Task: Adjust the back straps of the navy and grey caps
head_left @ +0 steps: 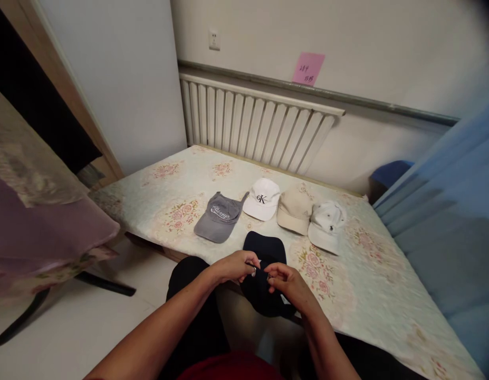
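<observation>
A black cap [265, 247] lies at the near edge of the floral cloth, brim pointing away from me, its crown hanging partly over the edge. Over its crown, my left hand [237, 266] is closed in a pinch, with a small shiny spot at the fingertips that I cannot make out. Close beside it, my right hand [287, 282] has its fingers curled together above the same cap; what they grip is hidden. Beyond the black cap lie a grey cap [218, 228] with white lettering, a white cap [268, 192], a beige cap [294, 211] and an off-white cap [323, 237].
The floral cloth [366, 295] covers a low bed or table. Behind it stands a white radiator [244, 119] under a pipe. A blue curtain [438, 221] hangs at the right, with a dark blue object [390, 171] near it. A draped chair [50, 221] stands left.
</observation>
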Demonstrator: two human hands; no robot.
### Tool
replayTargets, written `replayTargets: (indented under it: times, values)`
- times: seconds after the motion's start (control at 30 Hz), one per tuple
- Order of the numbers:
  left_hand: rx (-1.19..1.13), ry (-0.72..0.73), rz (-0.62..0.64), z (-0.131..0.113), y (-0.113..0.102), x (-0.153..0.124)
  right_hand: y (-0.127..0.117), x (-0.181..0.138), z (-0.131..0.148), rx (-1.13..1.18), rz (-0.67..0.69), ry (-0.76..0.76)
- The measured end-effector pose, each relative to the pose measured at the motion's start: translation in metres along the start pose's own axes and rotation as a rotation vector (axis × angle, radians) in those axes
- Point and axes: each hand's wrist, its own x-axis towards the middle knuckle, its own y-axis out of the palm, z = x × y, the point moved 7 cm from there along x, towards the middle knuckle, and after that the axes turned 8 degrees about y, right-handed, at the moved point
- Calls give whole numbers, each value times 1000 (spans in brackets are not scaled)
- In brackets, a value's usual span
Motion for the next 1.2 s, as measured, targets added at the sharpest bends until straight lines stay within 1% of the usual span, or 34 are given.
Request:
replayTargets:
  times: [0.2,0.4,0.5,0.63,0.77,0.93,1.07,1.2]
  values:
    - [12,-2,-39,0,0,-1,4,-2,5,-46,3,-15]
    - [-24,-4,15,-2,3,-4,5,-5,8,-124,-16,-14]
    - [-24,-2,50,-5,5,-6,6,-6,10,-126,-17,-16]
    - [-42,14,62,-6,5,-6,6,-8,13,-119,-25,-19]
    - [-19,38,61,-7,5,-4,10,-10,14,-162,19,9]
    - [4,29,59,-7,3,-3,17,-6,8,-113,79,50]
    - [13,37,69,-10,3,-3,21,0,1,-97,83,69]
    - [15,4,60,-11,2,-5,21,3,-3,-82,72,63]
